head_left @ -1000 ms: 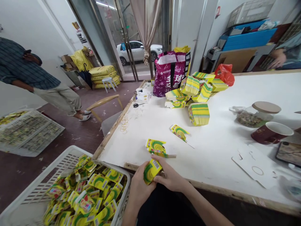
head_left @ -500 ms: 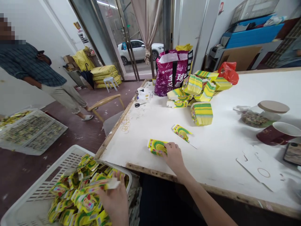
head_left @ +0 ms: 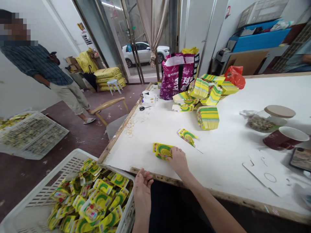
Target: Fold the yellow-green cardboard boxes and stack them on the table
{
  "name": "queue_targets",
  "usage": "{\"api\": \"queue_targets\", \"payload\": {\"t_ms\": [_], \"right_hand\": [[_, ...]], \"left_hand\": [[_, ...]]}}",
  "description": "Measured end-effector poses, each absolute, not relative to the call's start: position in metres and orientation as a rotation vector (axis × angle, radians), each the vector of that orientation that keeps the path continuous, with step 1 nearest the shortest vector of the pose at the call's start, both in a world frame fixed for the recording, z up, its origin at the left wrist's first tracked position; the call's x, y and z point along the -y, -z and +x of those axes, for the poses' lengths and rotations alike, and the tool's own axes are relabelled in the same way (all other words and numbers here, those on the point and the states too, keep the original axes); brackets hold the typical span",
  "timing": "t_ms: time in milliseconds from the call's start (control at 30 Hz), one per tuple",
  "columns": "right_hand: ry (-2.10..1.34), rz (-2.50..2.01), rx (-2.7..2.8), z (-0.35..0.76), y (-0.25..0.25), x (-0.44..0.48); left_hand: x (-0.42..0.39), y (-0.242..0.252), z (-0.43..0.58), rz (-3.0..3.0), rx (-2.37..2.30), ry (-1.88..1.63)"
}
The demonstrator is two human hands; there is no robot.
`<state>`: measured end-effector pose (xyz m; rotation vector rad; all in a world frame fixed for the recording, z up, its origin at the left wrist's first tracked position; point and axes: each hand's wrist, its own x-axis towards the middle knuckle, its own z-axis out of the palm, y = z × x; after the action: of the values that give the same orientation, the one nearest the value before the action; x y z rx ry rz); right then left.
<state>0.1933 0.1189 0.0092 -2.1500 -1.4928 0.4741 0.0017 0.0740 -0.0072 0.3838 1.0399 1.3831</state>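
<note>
- The right hand's grip was pressed together on the right end of a yellow carton, with the fingers bent over that end.
- The carton lay on the white counter, near the middle of the frame, just up and to the left of the knuckles; its left part stuck out uncovered.
- The left hand's grip, at lower centre, was loosely spread, with the fingers half curled; whether it touched the counter's edge could not be told.
- That hand was nearest to the white basket at lower left, which held a heap of yellow packs.
- A second carton lay apart from the right grip, up and to its right.
- Bundled flat cartons were right of centre, below a purple bag.
- A dark red mug stood at the right of the frame.
</note>
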Motion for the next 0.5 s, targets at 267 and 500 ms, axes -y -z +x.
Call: {"api": "queue_targets", "payload": {"t_ms": [267,500], "right_hand": [[-1.082,-1.527,1.653,0.171,-0.031,-0.080],[-0.863,-1.560,1.563,0.150,-0.031,-0.065]], "left_hand": [[-0.080,0.011,0.023,0.491,-0.944,-1.356],[-0.070,0.005,0.031,0.970,-1.157,-1.512]]}}
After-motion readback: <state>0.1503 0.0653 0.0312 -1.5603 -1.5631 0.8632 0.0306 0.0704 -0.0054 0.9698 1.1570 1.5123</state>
